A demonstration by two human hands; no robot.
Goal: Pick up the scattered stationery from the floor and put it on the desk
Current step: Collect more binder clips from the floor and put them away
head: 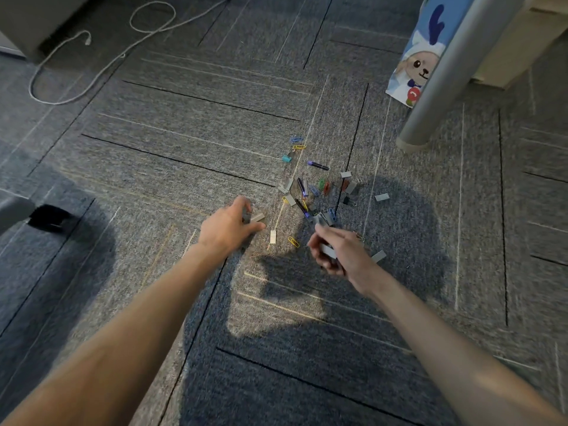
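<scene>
Reaching down to the carpeted floor (159, 179), the person's left hand (229, 227) pinches a grey staple strip (257, 217) between thumb and fingers. The right hand (338, 255) is clenched around a bundle of strips (328, 251), just beside the scattered stationery (319, 195): coloured paper clips, binder clips and pen refills lying on the carpet near a metal desk leg (445, 72). A grey cable (92, 66) loops far to the left.

Office: carpet tiles (190, 142), desk leg (442, 72)
</scene>
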